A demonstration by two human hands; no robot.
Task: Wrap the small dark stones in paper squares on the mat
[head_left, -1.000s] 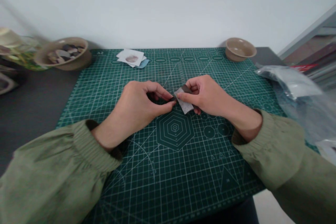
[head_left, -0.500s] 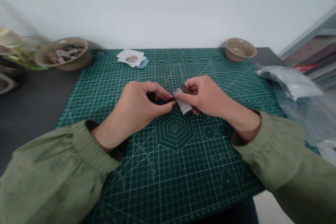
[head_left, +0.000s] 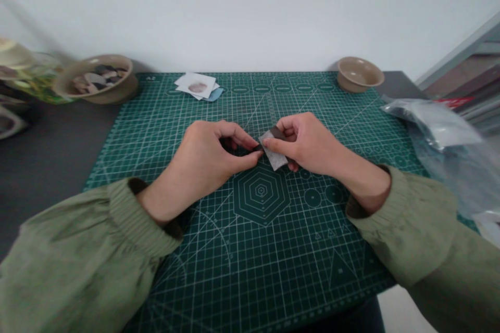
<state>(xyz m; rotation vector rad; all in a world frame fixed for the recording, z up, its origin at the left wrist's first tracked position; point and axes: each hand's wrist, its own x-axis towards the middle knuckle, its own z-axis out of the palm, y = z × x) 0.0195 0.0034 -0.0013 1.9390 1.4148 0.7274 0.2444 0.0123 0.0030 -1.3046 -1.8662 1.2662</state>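
Note:
Over the middle of the green cutting mat (head_left: pixel 250 255), my two hands nearly meet. My right hand (head_left: pixel 308 143) pinches a small grey rectangular piece (head_left: pixel 275 159), with a dark part (head_left: pixel 277 133) showing behind it near the fingers. The thumb lies flat on the grey face. My left hand (head_left: pixel 213 153) has thumb and forefinger closed on a small dark piece (head_left: pixel 258 147) right beside the grey piece's left edge. Whether the dark piece and the grey one are joined cannot be made out.
A bowl of dark and pale pieces (head_left: pixel 102 99) stands at the back left, another brown bowl (head_left: pixel 358 88) at the back right. White paper cards (head_left: pixel 196 86) lie at the mat's back edge. Clear plastic bags (head_left: pixel 445 130) lie on the right.
The whole view has shifted very slightly. Both hands keep nearly the same pose and grip on the pieces.

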